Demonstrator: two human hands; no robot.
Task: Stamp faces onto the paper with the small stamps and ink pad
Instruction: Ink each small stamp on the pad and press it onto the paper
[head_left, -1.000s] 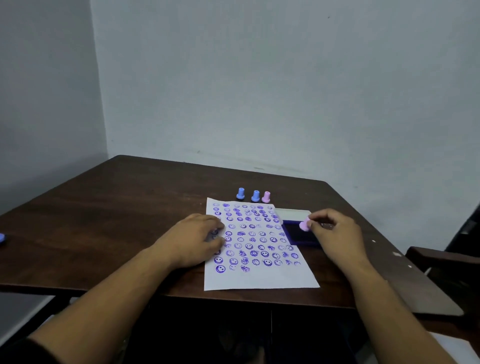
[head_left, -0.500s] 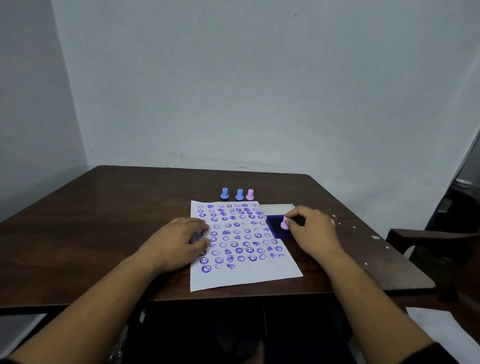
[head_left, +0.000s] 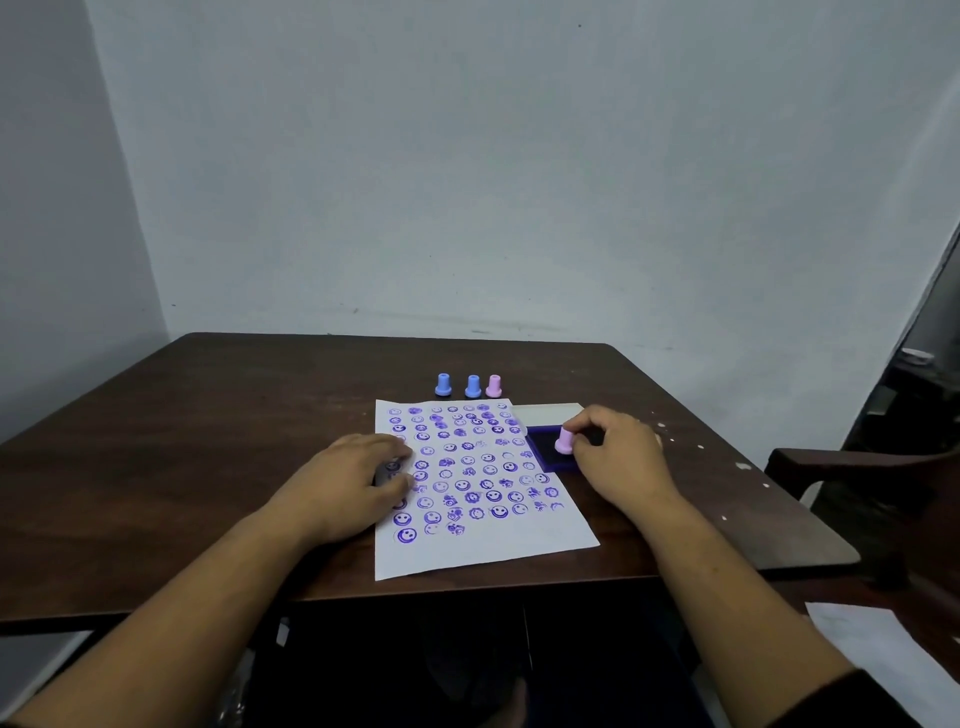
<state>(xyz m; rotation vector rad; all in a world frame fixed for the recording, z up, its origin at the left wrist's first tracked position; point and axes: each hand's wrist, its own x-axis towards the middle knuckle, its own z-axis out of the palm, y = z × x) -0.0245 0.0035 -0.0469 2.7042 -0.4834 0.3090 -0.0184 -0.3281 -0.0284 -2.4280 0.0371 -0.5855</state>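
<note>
A white paper (head_left: 519, 545) covered with several rows of purple stamped faces lies on the dark wooden table (head_left: 208, 441). My left hand (head_left: 348, 483) rests flat on the paper's left edge, fingers spread. My right hand (head_left: 613, 457) pinches a small pink stamp (head_left: 563, 441) that stands on the dark blue ink pad (head_left: 543, 448) just right of the paper. The pad's pale lid (head_left: 545, 413) lies open behind it. Two blue stamps (head_left: 442, 385) (head_left: 472, 386) and one pink stamp (head_left: 493, 386) stand in a row beyond the paper's top edge.
A dark wooden chair arm (head_left: 852, 462) sits close to the table's right side. White flecks dot the table's right part. A white sheet (head_left: 883, 654) lies low at the right. Walls close the table's far and left sides.
The view has swung to the right and settled. My right hand has lowered the pink stamp onto the ink pad. My left hand stays on the paper.
</note>
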